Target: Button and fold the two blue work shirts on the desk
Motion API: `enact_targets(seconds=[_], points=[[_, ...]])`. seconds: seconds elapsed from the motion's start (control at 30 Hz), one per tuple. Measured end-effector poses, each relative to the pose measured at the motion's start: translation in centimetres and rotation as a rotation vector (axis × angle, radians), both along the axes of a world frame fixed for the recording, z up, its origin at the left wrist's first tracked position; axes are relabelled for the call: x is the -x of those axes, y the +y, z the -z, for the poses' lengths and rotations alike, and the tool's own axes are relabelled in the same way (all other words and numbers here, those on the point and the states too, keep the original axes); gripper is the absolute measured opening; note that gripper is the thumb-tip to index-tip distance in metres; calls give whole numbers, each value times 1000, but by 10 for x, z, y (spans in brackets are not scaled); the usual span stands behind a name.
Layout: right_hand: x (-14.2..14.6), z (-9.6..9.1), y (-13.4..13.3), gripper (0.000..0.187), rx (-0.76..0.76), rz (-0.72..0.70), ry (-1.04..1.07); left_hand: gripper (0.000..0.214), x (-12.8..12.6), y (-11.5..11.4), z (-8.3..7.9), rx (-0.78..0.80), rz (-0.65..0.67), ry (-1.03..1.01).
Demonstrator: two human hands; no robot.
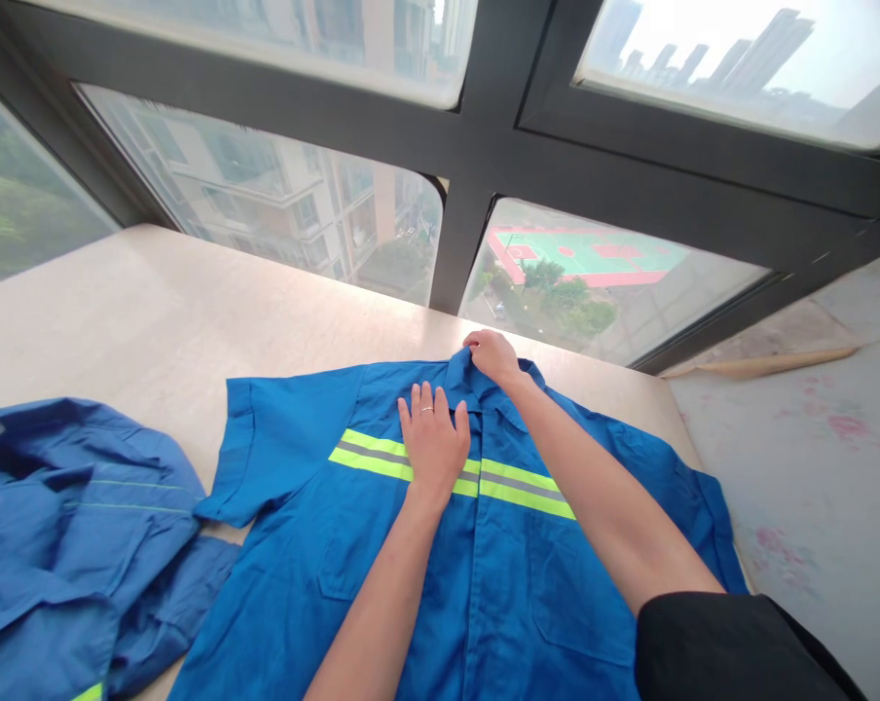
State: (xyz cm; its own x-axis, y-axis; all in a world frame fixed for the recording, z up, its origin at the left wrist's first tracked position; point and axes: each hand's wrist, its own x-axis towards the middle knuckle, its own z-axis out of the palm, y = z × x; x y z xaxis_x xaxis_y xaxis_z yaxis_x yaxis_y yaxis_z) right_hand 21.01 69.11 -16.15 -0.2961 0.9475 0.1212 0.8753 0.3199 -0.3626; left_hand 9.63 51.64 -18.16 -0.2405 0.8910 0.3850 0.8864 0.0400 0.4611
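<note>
A blue short-sleeved work shirt (440, 565) with yellow and grey reflective bands lies spread face up, its collar toward the window. My left hand (434, 438) rests flat on the chest just below the collar, fingers spread, a ring on one finger. At the collar (460, 375), my right hand (493, 355) is closed with its fingers pinching the edge of the cloth. My right forearm crosses over part of the reflective band and the shirt's right-hand side.
Another blue work garment (82, 545) lies crumpled at the left, touching the shirt's sleeve. Both lie on a pale window sill (155, 302). Dark window frames (458, 185) rise behind it. A flower-patterned wall (812, 487) bounds the right side.
</note>
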Motion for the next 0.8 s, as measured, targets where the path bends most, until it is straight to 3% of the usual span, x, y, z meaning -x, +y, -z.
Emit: enact_targets(seconds=[0.17, 0.27, 0.37, 0.53, 0.67, 0.8], points=[[-6, 0, -9, 49, -147, -173, 106, 54, 0, -1, -5, 52, -14, 48], [-9, -1, -23, 46, -241, -270, 102, 48, 1, -2, -7, 90, 0, 78], [-9, 5, -32, 46, -197, -347, 21, 43, 1, -2, -7, 106, 17, 91], [-8, 23, -29, 48, -64, -290, -108, 46, 0, -2, -4, 40, 26, 41], [-6, 30, -25, 47, -93, -219, -99, 50, -1, -2, -2, -1, 33, 8], [-6, 26, -26, 34, -150, -232, 50, 48, 0, -1, -2, -13, 25, 5]])
